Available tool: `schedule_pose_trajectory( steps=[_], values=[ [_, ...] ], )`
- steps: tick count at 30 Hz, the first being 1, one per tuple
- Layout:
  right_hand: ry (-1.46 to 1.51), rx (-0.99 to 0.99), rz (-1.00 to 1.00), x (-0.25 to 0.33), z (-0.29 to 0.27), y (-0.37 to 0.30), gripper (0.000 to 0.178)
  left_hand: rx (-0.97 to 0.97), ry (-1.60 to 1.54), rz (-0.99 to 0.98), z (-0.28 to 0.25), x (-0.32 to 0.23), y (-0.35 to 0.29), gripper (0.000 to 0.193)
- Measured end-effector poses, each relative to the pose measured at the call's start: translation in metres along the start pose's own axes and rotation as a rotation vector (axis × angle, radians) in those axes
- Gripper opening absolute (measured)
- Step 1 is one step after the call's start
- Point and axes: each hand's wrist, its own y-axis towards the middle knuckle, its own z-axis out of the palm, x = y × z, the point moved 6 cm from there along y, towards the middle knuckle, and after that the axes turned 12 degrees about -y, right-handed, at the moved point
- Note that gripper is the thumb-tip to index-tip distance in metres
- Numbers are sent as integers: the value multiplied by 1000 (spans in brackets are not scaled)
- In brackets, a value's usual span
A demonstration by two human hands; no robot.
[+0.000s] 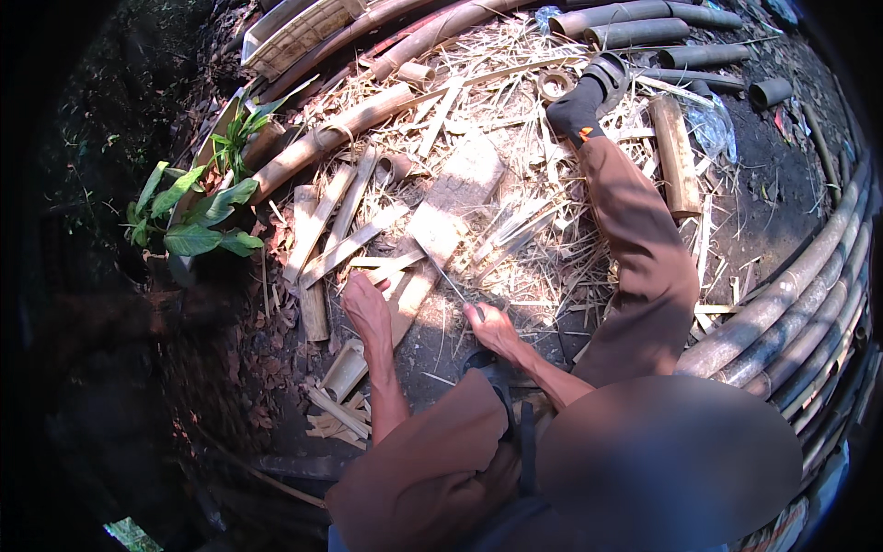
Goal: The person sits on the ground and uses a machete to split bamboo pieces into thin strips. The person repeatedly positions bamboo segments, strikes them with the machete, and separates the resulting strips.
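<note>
Pale shavings (538, 225) litter the dark ground (768, 216) before me. My left hand (368, 305) pinches a bamboo strip (399, 265); my right hand (495, 331) grips a knife (442, 270), blade pointing away.

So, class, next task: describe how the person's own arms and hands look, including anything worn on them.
The left hand and right hand are bare, with no gloves. The left forearm and right forearm show no sleeve, watch or bracelet on the parts in view. Any sleeves higher up cannot be seen, and rings are too small to tell.
</note>
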Motion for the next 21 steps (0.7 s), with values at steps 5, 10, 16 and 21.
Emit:
schedule_pose_trajectory(
  steps=[5, 10, 16, 21],
  values=[
    [193, 140, 25, -2, -15, -3, 54, -101, -629, -153, -7, 34, 9, 41],
    [8, 52, -56, 18, -30, -16, 54, -228, -538, -93, -17, 43, 11, 39],
    [-124, 79, -249, 74, -37, -50, 50, -79, -450, -273, -18, 36, -14, 46],
    [-74, -44, -171, 14, -14, -14, 49, -42, -480, -236, -8, 33, -17, 47]
  ],
)
